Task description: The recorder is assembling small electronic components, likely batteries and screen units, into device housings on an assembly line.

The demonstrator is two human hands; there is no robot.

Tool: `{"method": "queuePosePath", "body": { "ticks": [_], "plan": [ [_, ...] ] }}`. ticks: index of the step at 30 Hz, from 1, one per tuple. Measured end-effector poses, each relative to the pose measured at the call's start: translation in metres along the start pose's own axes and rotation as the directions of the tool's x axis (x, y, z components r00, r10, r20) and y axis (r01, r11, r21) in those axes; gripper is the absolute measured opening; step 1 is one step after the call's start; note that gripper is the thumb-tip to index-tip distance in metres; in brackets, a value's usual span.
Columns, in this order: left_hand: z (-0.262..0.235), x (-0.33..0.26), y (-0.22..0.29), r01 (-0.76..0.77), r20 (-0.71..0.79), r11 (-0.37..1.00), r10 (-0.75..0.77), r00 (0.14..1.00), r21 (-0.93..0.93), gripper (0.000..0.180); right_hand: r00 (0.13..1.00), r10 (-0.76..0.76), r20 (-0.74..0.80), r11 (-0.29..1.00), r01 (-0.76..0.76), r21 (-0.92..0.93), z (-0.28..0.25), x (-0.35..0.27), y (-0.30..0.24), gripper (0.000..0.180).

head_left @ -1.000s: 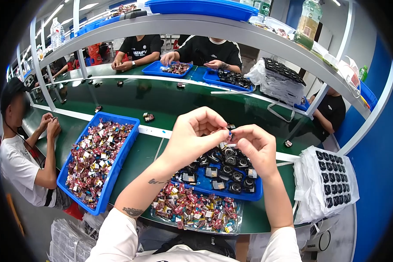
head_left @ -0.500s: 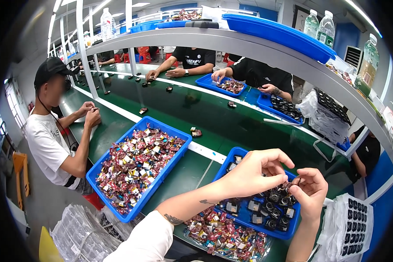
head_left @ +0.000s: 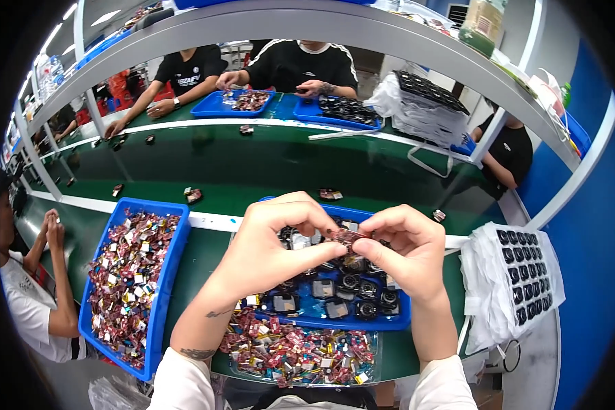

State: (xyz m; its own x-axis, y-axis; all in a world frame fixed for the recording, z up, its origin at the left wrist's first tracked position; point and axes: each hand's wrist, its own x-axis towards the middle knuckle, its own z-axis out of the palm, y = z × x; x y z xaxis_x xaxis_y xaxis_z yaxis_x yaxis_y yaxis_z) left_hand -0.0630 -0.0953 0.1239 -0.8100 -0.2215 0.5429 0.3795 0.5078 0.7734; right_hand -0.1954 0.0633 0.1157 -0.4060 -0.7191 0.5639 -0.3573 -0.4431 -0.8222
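Close together above the table, my left hand (head_left: pixel 263 242) and my right hand (head_left: pixel 410 256) pinch a small reddish circuit board (head_left: pixel 347 236) between thumbs and fingertips. Part of the board is hidden by the fingers. Beneath them sits a blue tray (head_left: pixel 408 316) of black housings with round lens-like fronts, some showing grey square faces. Nearer to me, a clear shallow tray (head_left: pixel 377 365) holds a heap of loose red circuit boards (head_left: pixel 294 348) with white, yellow and blue parts. My forearms come in from the lower edge.
A larger blue tray (head_left: pixel 162 301) heaped with similar boards stands at left. At right is a stack of white trays (head_left: pixel 519 273) with black parts. Beyond runs a green belt (head_left: pixel 266 160) carrying scattered pieces, under a grey overhead shelf (head_left: pixel 266 34). Co-workers sit across and at left.
The view has swung to the right, so the trays appear farther left. Both hands still hold the small board, now with their fingertips closer together on it.
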Motion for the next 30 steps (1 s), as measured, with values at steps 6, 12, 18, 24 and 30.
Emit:
{"method": "queuePosePath", "body": {
  "ticks": [6,12,18,24,30],
  "plan": [
    [0.003,-0.001,-0.005,0.003,0.018,0.996,-0.002,1.0,-0.092,0.012,0.999,-0.023,0.047,1.0,0.024,-0.01,-0.014,-0.003,0.003,0.016],
    [0.016,-0.002,0.008,-0.09,-0.08,0.976,0.108,0.991,0.2,0.027,0.999,-0.043,-0.012,0.998,0.043,0.054,-0.005,-0.003,0.005,0.016],
    [0.021,-0.002,-0.003,-0.229,-0.158,0.91,0.297,0.942,0.347,0.016,0.997,-0.055,-0.049,0.998,0.056,0.013,-0.004,-0.003,0.008,0.016],
    [0.023,-0.003,0.0,-0.249,-0.151,0.904,0.316,0.937,0.348,0.017,0.983,-0.124,-0.132,0.992,0.126,0.009,-0.001,-0.001,0.009,0.016],
    [0.02,0.0,-0.004,-0.182,-0.093,0.946,0.214,0.972,0.269,0.011,0.989,-0.111,-0.095,0.993,0.113,0.017,-0.007,-0.001,0.008,0.013]
  ]
}}
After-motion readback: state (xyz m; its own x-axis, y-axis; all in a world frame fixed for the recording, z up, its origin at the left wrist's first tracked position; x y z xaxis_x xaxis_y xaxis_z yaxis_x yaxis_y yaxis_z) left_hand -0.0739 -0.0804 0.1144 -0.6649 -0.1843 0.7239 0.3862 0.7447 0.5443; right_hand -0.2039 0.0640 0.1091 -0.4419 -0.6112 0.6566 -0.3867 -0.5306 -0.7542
